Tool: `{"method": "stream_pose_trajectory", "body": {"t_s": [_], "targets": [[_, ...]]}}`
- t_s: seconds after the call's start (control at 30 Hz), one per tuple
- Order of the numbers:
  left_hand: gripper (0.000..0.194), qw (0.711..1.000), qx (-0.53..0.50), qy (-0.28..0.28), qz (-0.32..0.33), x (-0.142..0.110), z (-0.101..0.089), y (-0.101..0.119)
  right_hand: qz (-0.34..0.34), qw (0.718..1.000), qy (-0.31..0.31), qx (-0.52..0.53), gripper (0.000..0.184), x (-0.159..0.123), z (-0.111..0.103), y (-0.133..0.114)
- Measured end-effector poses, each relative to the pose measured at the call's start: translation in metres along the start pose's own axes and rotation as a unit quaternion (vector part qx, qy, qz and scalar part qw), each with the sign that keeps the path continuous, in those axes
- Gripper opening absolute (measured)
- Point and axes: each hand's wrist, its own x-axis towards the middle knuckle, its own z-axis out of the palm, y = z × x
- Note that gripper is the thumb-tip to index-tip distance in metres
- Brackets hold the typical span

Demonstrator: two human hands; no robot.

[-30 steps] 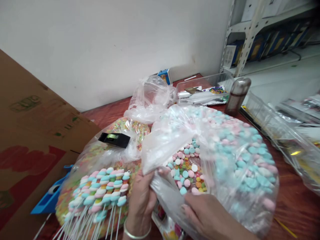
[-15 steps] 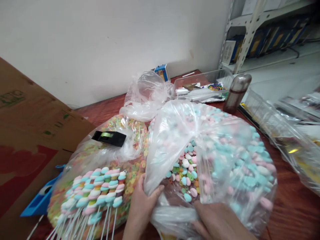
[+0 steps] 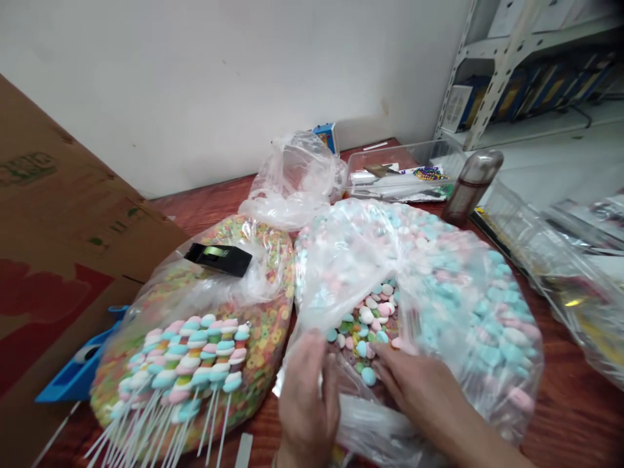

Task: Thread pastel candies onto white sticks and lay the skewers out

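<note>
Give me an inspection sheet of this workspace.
Surface: red-brown wood-grain tabletop.
Things: clear bag of pastel round candies; clear bag of coloured candy rings with marshmallow twists on white sticks.
Grips: left hand at the pastel bag's opening; right hand over that opening, on the plastic.
Clutter: crumpled plastic bag, clear tub with beads, steel flask.
Cables: thin dark cable on the floor by the shelving.
Surroundings: cardboard box, white wall, metal shelving.
</note>
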Motion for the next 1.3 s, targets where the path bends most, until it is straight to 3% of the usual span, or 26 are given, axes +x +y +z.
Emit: {"method": "stream_pose_trajectory", "body": {"t_s": [0.07, 0.13, 0.17, 0.23, 0.4, 0.57, 0.7, 0.83, 0.93, 1.03, 1.1, 1.17, 1.23, 1.3], "targets": [[0.052, 0.986, -0.055, -0.155, -0.01, -0.003, 0.004, 0.005, -0.008, 0.999, 0.012, -0.033, 0.018, 0.014, 0.006, 0.0], [0.045, 0.948, -0.029, -0.302, -0.095, -0.004, 0.008, 0.004, -0.005, 0.998, 0.014, -0.054, 0.014, 0.021, 0.013, 0.004], [0.037, 0.928, 0.009, -0.346, -0.136, -0.003, 0.009, 0.001, 0.005, 0.998, 0.015, -0.061, 0.013, 0.022, 0.017, 0.007], [0.023, 0.9, 0.073, -0.393, -0.171, -0.003, 0.008, -0.005, 0.033, 0.997, 0.018, -0.072, 0.016, 0.02, 0.02, 0.014], [0.019, 0.866, 0.103, -0.455, -0.178, -0.001, -0.003, -0.008, 0.054, 0.995, 0.016, -0.085, 0.02, 0.012, 0.014, 0.018], [0.018, 0.879, 0.043, -0.434, -0.193, -0.001, -0.004, -0.008, 0.01, 0.997, -0.017, -0.076, 0.038, 0.02, 0.015, -0.001], [0.038, 0.906, -0.131, -0.297, -0.272, 0.011, 0.003, -0.016, -0.047, 0.991, -0.084, -0.092, 0.042, 0.016, 0.019, -0.014], [0.037, 0.867, -0.31, -0.198, -0.335, 0.03, 0.017, -0.022, -0.036, 0.994, -0.078, -0.068, 0.042, 0.009, 0.011, -0.012], [0.033, 0.895, -0.267, -0.198, -0.298, 0.038, 0.031, -0.019, 0.05, 0.997, -0.009, -0.056, 0.035, 0.021, 0.001, -0.001], [0.04, 0.937, -0.128, -0.261, -0.193, 0.041, 0.043, -0.01, 0.091, 0.994, 0.011, -0.056, 0.032, 0.04, -0.004, 0.002], [0.043, 0.941, -0.025, -0.302, -0.149, 0.041, 0.046, -0.007, 0.069, 0.996, -0.003, -0.05, 0.027, 0.044, 0.001, -0.006], [0.04, 0.934, 0.059, -0.313, -0.16, 0.042, 0.045, -0.009, 0.027, 0.999, -0.031, -0.035, 0.029, 0.039, 0.009, -0.018], [0.04, 0.93, 0.083, -0.306, -0.187, 0.043, 0.04, -0.016, 0.005, 0.998, -0.055, -0.021, 0.03, 0.028, 0.018, -0.027], [0.042, 0.935, 0.044, -0.291, -0.196, 0.041, 0.034, -0.022, -0.01, 0.998, -0.054, 0.039, 0.021, 0.017, 0.022, -0.027]]}}
